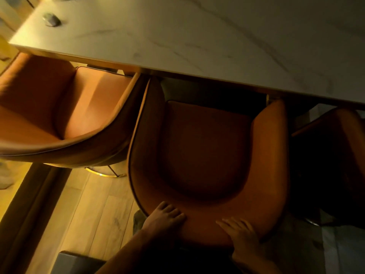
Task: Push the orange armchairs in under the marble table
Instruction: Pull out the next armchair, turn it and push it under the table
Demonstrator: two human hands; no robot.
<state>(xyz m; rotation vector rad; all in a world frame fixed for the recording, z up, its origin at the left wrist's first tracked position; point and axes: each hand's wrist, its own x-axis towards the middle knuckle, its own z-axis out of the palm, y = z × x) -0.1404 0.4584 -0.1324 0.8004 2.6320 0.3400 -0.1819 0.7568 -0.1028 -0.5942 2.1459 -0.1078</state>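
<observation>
Orange armchair sits partly under the marble table, left hand and right hand flat, open, gripping nothing, on its backrest; next, probably a straight forward shove.

Both hands on armchair backrest

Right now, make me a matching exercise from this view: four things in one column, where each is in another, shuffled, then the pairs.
1. left hand
2. small dark object
3. middle armchair
4. left armchair

A. on the marble table, far left
B. front tucked under the table edge, both hands on its back
C. angled, beside the middle one
D. on the chair back, left of the right hand

1-D, 2-A, 3-B, 4-C
</observation>
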